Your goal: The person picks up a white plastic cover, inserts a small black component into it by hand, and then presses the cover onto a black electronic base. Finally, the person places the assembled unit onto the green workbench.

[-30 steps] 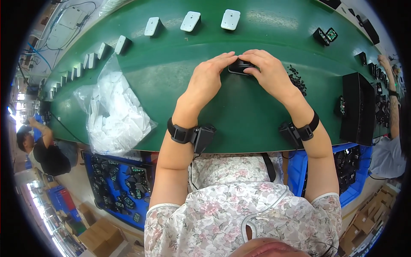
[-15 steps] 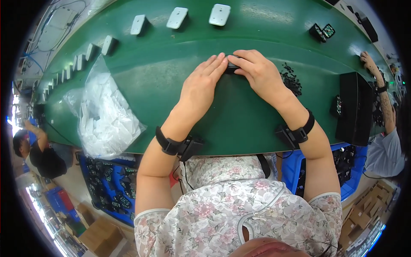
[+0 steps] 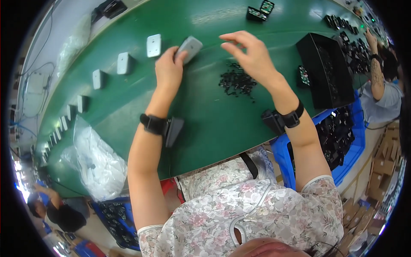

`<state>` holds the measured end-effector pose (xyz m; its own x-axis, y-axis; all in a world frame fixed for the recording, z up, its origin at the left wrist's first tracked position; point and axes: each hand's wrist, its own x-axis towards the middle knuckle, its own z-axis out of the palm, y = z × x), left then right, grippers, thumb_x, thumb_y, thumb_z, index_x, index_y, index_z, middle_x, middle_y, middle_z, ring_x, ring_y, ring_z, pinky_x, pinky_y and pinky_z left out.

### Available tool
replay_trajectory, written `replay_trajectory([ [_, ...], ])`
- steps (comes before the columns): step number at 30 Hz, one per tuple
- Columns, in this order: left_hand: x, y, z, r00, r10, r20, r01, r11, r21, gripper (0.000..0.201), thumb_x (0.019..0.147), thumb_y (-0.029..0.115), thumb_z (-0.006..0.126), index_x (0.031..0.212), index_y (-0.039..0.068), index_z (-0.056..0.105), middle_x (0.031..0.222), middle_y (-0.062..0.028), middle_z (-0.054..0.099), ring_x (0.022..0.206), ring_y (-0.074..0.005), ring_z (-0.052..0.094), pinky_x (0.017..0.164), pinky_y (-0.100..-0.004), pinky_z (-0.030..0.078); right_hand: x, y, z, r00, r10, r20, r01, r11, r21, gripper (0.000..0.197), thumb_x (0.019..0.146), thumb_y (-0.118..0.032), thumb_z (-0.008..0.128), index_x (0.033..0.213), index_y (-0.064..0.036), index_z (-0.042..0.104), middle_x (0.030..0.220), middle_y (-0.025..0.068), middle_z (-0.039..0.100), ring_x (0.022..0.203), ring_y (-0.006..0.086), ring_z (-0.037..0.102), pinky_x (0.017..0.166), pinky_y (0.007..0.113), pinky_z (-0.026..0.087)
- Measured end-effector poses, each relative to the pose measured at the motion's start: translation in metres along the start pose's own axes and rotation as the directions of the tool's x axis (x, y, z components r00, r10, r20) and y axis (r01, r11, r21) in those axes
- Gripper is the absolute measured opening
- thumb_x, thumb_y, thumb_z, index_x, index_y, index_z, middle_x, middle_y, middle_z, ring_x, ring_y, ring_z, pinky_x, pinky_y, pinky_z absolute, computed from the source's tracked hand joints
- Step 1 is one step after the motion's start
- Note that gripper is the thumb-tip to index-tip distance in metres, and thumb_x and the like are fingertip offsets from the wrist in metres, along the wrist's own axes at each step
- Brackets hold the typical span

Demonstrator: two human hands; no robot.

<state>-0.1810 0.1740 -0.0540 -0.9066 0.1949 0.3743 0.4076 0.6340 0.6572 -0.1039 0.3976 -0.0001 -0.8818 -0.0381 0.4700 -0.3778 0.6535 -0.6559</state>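
Observation:
My left hand (image 3: 169, 70) grips a small box-shaped housing (image 3: 191, 48) by its near left end, thumb on one side and fingers on the other. The housing has a pale grey face turned up and is tilted. My right hand (image 3: 253, 58) hovers above the far edge of a heap of small black parts (image 3: 236, 81). Its thumb and fingers are apart, and I see nothing between them. Left of the held housing, a similar white-faced housing (image 3: 153, 45) stands on the green table (image 3: 205, 120).
A row of such housings (image 3: 123, 63) curves to the left. A clear bag of white pieces (image 3: 100, 165) lies near the table's left edge. To the right are a black box (image 3: 327, 70) and a blue bin (image 3: 278, 156). An opened case (image 3: 257, 14) lies beyond; co-workers sit at both sides.
My hands have parted from a black piece they held together. The left has gone left and now holds a pale-faced housing; the right is free. The view has turned toward the right.

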Motion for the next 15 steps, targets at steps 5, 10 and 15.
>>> replay_trajectory([
  [5, 0.062, 0.006, 0.028, 0.926, -0.306, 0.221, 0.366, 0.871, -0.328, 0.034, 0.091, 0.024, 0.057, 0.102, -0.007, 0.063, 0.076, -0.0098, 0.067, 0.059, -0.0126, 0.062, 0.054, -0.0225, 0.048, -0.043, 0.021, -0.053, 0.962, 0.27, -0.04, -0.273, 0.959, -0.072, 0.027, 0.081, -0.014, 0.068, 0.107, -0.0062, 0.065, 0.088, 0.004, 0.058, 0.076, 0.0137, 0.053, 0.068, 0.026, 0.044],
  [10, 0.08, -0.001, 0.025, 0.846, -0.399, 0.354, 0.45, 0.89, -0.071, 0.037, 0.091, 0.029, 0.056, 0.097, -0.008, 0.057, 0.077, -0.0143, 0.067, 0.058, -0.0141, 0.063, 0.052, -0.0244, 0.049, -0.079, -0.003, -0.042, 0.957, 0.208, 0.203, -0.159, 0.959, -0.235, 0.051, 0.069, -0.018, 0.076, 0.116, -0.0098, 0.058, 0.096, 0.0062, 0.055, 0.084, 0.0209, 0.052, 0.074, 0.031, 0.045],
  [15, 0.048, 0.014, 0.017, 0.959, -0.284, -0.006, 0.277, 0.93, 0.241, 0.055, 0.086, 0.043, 0.059, 0.111, -0.003, 0.041, 0.095, -0.0211, 0.064, 0.086, -0.035, 0.065, 0.072, -0.0438, 0.052, -0.085, -0.004, -0.007, 0.984, 0.092, 0.151, -0.052, 0.967, -0.249, 0.037, 0.073, -0.011, 0.073, 0.107, -0.0056, 0.06, 0.092, 0.0068, 0.053, 0.076, 0.021, 0.051, 0.07, 0.03, 0.045],
])
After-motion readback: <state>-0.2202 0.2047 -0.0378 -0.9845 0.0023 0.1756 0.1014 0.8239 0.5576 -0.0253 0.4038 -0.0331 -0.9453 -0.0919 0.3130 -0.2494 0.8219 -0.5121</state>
